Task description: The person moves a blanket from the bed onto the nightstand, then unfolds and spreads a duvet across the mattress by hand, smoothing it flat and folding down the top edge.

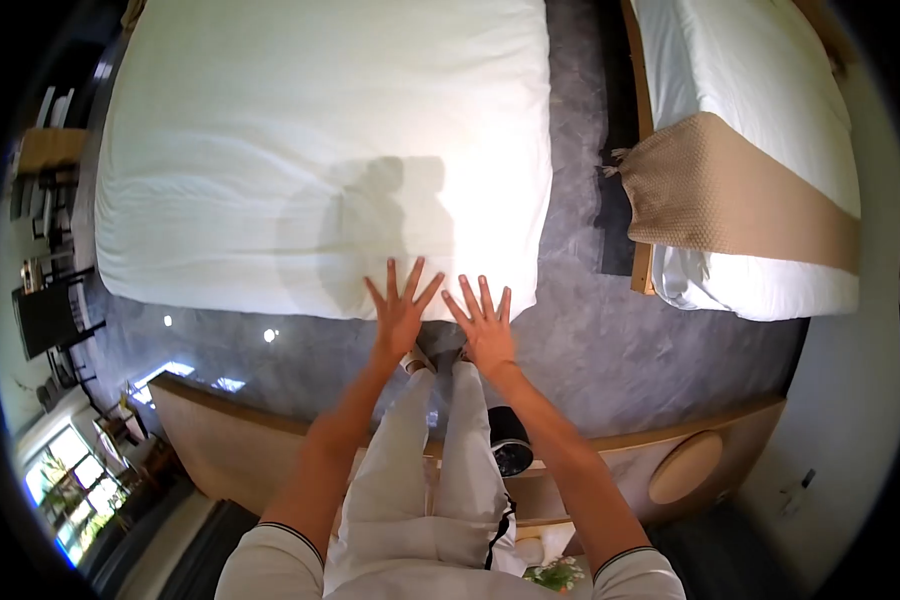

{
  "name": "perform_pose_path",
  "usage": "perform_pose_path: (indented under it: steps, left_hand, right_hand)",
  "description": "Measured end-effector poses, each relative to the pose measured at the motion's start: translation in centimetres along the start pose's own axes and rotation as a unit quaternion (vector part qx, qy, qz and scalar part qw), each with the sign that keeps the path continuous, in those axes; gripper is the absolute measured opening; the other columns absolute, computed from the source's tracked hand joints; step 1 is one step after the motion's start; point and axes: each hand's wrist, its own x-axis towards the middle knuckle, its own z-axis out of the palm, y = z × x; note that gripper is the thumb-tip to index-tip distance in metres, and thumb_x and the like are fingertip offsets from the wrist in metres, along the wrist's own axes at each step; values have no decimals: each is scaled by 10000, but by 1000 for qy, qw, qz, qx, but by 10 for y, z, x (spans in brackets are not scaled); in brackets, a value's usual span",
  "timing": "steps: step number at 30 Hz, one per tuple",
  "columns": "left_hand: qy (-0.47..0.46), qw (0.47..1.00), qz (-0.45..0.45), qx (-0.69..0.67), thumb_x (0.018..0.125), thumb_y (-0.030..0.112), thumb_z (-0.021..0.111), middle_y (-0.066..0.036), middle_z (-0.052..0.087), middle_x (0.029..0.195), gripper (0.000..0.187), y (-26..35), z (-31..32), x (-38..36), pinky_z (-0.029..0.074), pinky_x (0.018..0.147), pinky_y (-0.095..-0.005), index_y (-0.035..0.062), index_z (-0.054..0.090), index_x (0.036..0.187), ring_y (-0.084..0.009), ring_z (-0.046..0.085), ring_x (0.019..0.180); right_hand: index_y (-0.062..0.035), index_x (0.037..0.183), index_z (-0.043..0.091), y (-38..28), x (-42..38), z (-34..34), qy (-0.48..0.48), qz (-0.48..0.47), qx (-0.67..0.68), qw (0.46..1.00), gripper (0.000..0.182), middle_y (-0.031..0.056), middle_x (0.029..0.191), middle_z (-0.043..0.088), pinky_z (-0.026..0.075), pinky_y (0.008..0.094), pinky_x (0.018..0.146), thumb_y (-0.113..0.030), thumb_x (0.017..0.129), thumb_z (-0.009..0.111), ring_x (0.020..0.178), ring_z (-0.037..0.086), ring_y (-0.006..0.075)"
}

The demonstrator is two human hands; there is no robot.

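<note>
Both of my hands are stretched out, palms down, over the near edge of a bed with a white cover point(320, 120). My left hand point(400, 305) has its fingers spread and holds nothing. Beside it on the right, my right hand point(484, 322) is spread in the same way, also empty. The two hands are apart from each other. Whether the fingertips touch the cover or hover above it, I cannot tell. A shadow falls on the cover beyond my hands.
A second bed point(770, 90) with a tan throw point(740, 190) stands at the right, across a grey floor point(580, 340). A wooden counter point(240, 435) runs close below me, with a black round object point(511, 444). A dark table point(48, 318) stands far left.
</note>
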Motion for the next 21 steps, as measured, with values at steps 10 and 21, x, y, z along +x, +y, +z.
perform_pose_path:
  steps: [10, 21]
  left_hand:
    - [-1, 998, 50, -34, 909, -79, 640, -60, 223, 1855, 1001, -21, -12, -10, 298, 1203, -857, 338, 335, 1766, -532, 224, 1656]
    - [-121, 985, 83, -96, 1034, 154, 605, -123, 420, 1761, 679, -6, -25, -71, 251, 1252, -812, 231, 459, 1692, -507, 389, 1594]
  right_hand:
    - [-229, 1762, 338, 12, 34, 18, 146, -18, 69, 987, 924, 64, 1839, 282, 191, 726, 1334, 9, 917, 625, 1686, 278, 343]
    - [-122, 1704, 420, 6, -30, -4, 22, -109, 175, 978, 778, 132, 1747, 457, 510, 549, 1214, -37, 960, 629, 1553, 517, 380]
